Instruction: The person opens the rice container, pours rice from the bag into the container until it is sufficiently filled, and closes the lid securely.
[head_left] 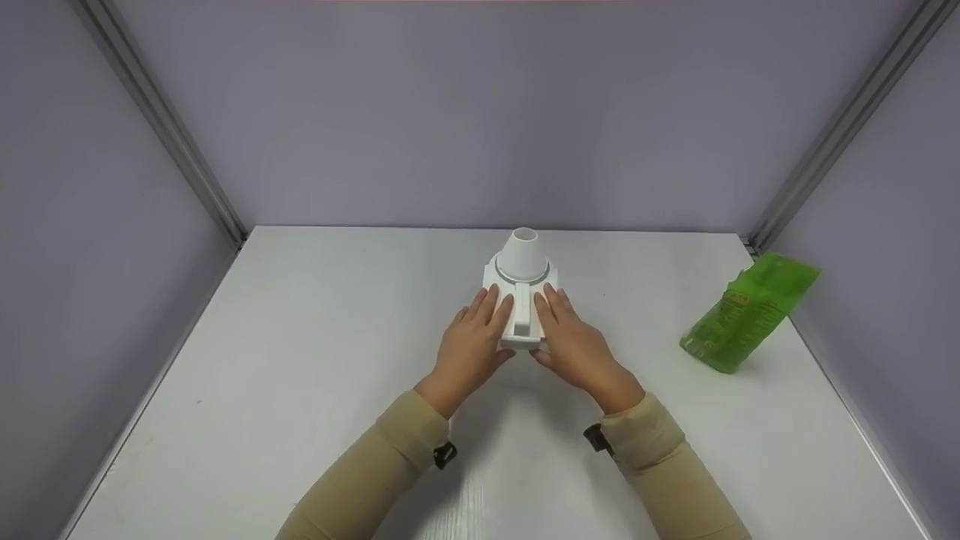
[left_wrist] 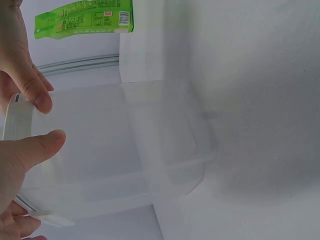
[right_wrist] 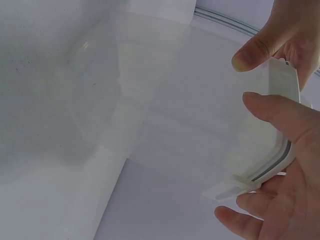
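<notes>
In the head view a white lid with a raised bar and a tapered white cap tops a storage container at mid-table. Its tall, translucent wall shows below the lid in both wrist views. My left hand grips the lid's left side, fingers stretched over the top and thumb against the front wall. Mirroring it, my right hand holds the right side, thumb on the wall just under the rim. At the sides, some fingers reach down past the lid edge.
Leaning toward the right, a green printed bag stands near the right edge of the white table. Grey-purple panels enclose the back and both sides, with metal rails at the corners.
</notes>
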